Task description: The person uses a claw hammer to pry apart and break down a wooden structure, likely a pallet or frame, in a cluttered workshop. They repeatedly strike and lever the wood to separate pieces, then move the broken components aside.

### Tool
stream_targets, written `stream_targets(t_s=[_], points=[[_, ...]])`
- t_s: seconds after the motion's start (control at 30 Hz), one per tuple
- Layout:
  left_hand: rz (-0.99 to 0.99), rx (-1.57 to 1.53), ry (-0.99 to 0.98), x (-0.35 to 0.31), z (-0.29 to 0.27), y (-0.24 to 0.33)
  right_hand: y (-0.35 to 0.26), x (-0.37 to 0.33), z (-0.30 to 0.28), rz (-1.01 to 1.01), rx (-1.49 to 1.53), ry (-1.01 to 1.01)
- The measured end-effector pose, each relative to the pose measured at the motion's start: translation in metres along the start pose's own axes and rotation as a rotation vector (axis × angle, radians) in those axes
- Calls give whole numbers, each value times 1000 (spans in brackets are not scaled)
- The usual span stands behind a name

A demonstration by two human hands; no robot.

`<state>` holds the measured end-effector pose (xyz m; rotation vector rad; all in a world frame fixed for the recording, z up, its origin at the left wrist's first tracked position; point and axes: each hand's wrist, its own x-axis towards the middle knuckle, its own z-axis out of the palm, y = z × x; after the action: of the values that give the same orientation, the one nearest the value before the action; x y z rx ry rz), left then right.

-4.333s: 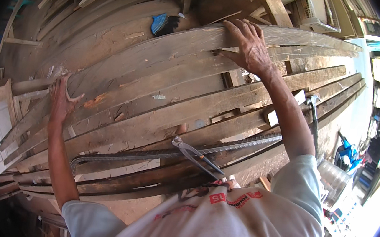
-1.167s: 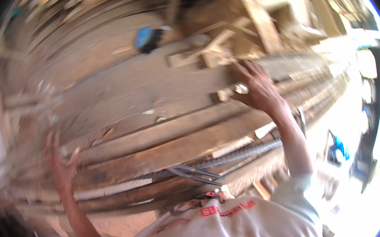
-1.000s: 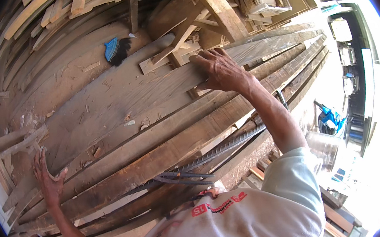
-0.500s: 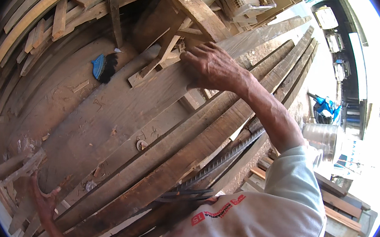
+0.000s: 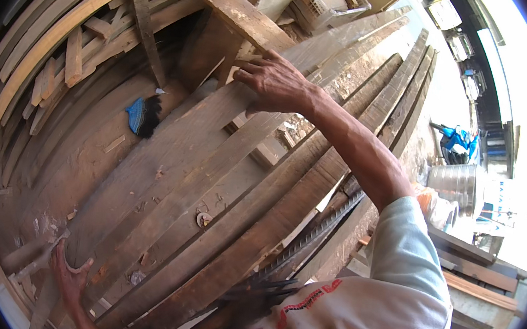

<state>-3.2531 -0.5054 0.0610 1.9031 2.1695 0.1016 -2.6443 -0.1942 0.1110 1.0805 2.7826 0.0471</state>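
A wide, dusty wooden board (image 5: pixel 171 136) slants from the lower left to the upper right. My right hand (image 5: pixel 274 83) reaches across to its far half, fingers bent over its surface and thumb at the nearer edge. At the lower left my left hand (image 5: pixel 70 273) holds the board's near end, thumb spread from the fingers; part of its grip is hidden. Beside the wide board lies a narrower plank (image 5: pixel 191 189). Closer to me, thick dark beams (image 5: pixel 284 208) run in the same direction.
A blue-and-black brush head (image 5: pixel 143 117) lies on the dusty ground. Curved-looking stacks of timber (image 5: pixel 41 35) fill the left, and a rough wooden bench (image 5: pixel 246 18) stands ahead. A ribbed steel bar (image 5: pixel 321 224) lies among the beams. A metal drum (image 5: pixel 455 183) is at the right.
The wide board has shifted away from me, and the loose sticks that lay by its far edge are mostly covered. Both hands have moved with it. The view has shifted slightly.
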Motion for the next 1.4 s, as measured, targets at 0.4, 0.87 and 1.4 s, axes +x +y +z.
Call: stream_targets(t_s=[0.4, 0.87, 1.4], points=[[-153, -226, -159, -21, -16, -44, -56, 13, -18, -112, 265, 56], [-320, -240, -288, 42, 26, 22, -143, -19, 26, -123, 293, -7], [-392, -91, -137, 52, 15, -49, -118, -72, 8, 14, 359, 1]])
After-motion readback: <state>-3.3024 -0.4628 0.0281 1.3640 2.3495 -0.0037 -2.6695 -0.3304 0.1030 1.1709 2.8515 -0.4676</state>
